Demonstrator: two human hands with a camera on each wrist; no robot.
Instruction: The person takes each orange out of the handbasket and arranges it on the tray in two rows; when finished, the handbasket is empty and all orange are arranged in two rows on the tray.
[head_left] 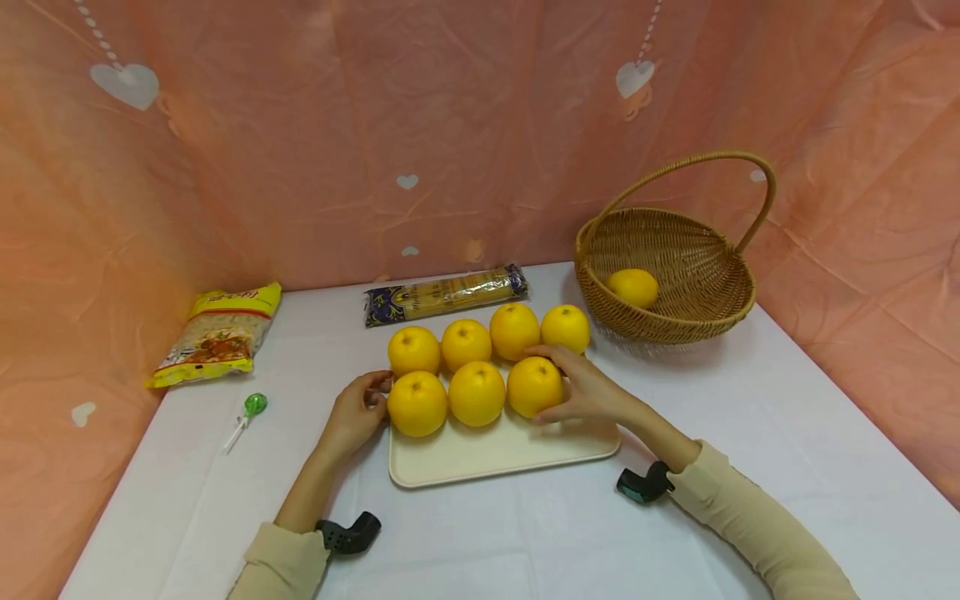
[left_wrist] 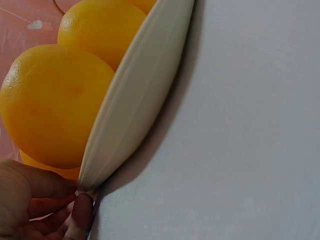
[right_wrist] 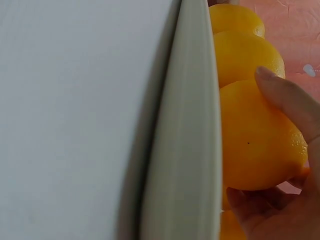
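Note:
Several yellow-orange oranges stand in two rows on a cream tray (head_left: 495, 462). My right hand (head_left: 585, 387) curls round the right-hand orange (head_left: 535, 387) of the front row; its thumb lies on the near side in the right wrist view, with fingers (right_wrist: 265, 200) round the other side. At the tray's left end, my left hand (head_left: 356, 417) pinches the rim between thumb and fingers, as the left wrist view shows. Close beside that hand sits the front row's left orange (head_left: 417, 404). The middle front orange (head_left: 477, 393) lies between the two.
A wicker basket (head_left: 675, 325) with a tall handle stands at the back right, one orange (head_left: 633, 287) inside. Behind the tray lies a long clear-and-blue packet (head_left: 446, 296). To the left are a yellow-edged food bag (head_left: 221, 333) and a green lollipop (head_left: 255, 404).

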